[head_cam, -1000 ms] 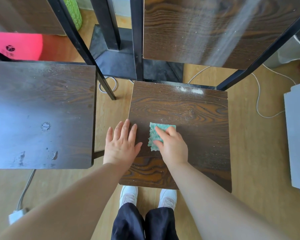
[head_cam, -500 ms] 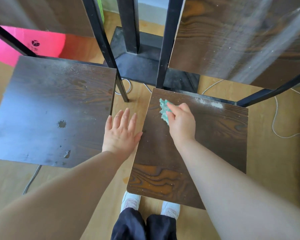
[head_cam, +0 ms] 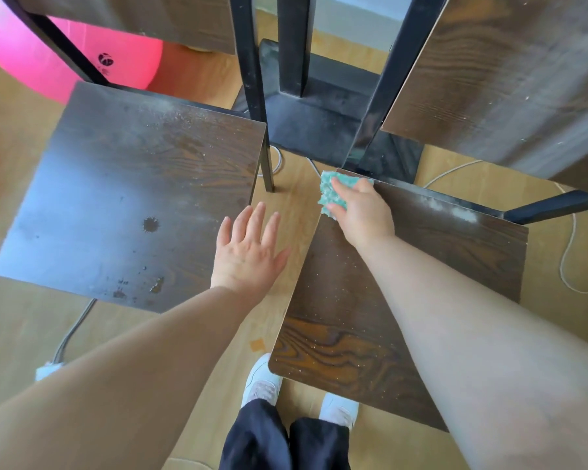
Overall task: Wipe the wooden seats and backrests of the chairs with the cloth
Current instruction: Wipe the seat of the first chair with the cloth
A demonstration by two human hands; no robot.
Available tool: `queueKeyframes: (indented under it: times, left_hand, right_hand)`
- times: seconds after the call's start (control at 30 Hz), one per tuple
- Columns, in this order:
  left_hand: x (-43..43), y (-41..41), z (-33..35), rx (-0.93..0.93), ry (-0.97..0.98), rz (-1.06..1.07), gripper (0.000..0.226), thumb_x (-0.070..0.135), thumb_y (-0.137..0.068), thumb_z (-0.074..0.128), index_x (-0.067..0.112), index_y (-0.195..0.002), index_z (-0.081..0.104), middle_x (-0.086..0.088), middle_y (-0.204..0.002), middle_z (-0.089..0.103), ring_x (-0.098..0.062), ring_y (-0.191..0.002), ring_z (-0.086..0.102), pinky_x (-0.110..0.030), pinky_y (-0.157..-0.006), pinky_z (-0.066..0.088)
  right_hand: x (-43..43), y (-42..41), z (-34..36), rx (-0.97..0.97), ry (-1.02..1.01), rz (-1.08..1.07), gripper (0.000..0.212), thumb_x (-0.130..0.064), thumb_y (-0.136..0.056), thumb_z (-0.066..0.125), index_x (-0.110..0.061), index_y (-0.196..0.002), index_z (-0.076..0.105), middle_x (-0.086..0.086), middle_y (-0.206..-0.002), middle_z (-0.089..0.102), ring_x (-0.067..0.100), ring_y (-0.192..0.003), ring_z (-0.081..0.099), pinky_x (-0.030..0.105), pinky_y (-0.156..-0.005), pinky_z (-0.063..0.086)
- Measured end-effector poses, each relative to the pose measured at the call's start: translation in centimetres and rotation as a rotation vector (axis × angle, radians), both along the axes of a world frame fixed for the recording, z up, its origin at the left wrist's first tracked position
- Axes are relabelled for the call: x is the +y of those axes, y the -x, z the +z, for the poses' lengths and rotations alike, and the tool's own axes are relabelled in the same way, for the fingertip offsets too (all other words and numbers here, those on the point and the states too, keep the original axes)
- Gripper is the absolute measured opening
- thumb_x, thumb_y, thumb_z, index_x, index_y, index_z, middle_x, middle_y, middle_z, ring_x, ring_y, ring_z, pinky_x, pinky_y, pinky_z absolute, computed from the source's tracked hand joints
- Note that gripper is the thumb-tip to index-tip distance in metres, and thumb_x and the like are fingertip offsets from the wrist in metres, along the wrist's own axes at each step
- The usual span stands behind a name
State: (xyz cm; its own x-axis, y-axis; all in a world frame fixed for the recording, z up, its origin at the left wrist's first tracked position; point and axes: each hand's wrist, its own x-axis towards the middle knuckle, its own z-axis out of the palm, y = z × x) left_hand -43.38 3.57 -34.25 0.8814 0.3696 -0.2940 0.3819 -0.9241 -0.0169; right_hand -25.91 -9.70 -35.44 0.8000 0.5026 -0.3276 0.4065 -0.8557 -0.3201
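Light wood floor [head_cam: 21,317], pink ball [head_cam: 133,62], black pedestal base [head_cam: 319,130], trailing white cable [head_cam: 571,234]

1. Green cloth [head_cam: 333,195]: crumpled, on the right seat's far left corner, overhanging its edge.
2. Right seat [head_cam: 421,266]: dark woodgrain, speckled, dusty along the back.
3. Left seat [head_cam: 133,198]: dusty, stained.
4. Right backrest [head_cam: 510,79]: upright, streaked.

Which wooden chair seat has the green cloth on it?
The right wooden seat: the right hand holds the green cloth there; the left seat lacks it.
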Motion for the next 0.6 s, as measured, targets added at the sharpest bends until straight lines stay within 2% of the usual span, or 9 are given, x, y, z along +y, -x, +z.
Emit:
queueKeyframes:
  times: [0.2, 0.43, 0.6]
  left_hand:
    - [-0.9, 2.5, 0.3, 0.01, 0.009, -0.013, 0.066, 0.058, -0.098, 0.022, 0.024, -0.153, 0.015, -0.005, -0.161, 0.015, -0.027, -0.147, 0.011, -0.049, -0.12, 0.008]
    - [-2.4, 6.8, 1.0, 0.033, 0.04, 0.0, 0.064, 0.056, -0.098, 0.02, 0.023, -0.153, 0.017, -0.006, -0.16, 0.017, -0.026, -0.147, 0.012, -0.049, -0.12, 0.01]
    - [-3.2, 10.5, 1.1, 0.044, 0.062, 0.021, 0.064, 0.056, -0.098, 0.024, 0.022, -0.152, 0.022, -0.007, -0.159, 0.02, -0.027, -0.146, 0.015, -0.049, -0.119, 0.011]
  right_hand:
    - [-2.0, 4.9, -0.6, 0.031, -0.114, 0.043, 0.041, -0.023, -0.099, 0.052, -0.03, -0.139, 0.052, 0.002, -0.129, 0.05, 0.024, -0.111, 0.055, 0.038, -0.093, 0.05]
    - [-5.1, 13.1, -0.9, 0.083, -0.174, 0.127, 0.042, -0.018, -0.093, 0.06, -0.028, -0.134, 0.058, 0.004, -0.106, 0.056, 0.028, -0.096, 0.058, 0.035, -0.08, 0.05]
    - [-7.4, 18.4, -0.7, 0.141, -0.207, 0.195, 0.043, -0.015, -0.089, 0.064, -0.028, -0.13, 0.061, 0.001, -0.093, 0.05, 0.027, -0.086, 0.056, 0.04, -0.071, 0.053]
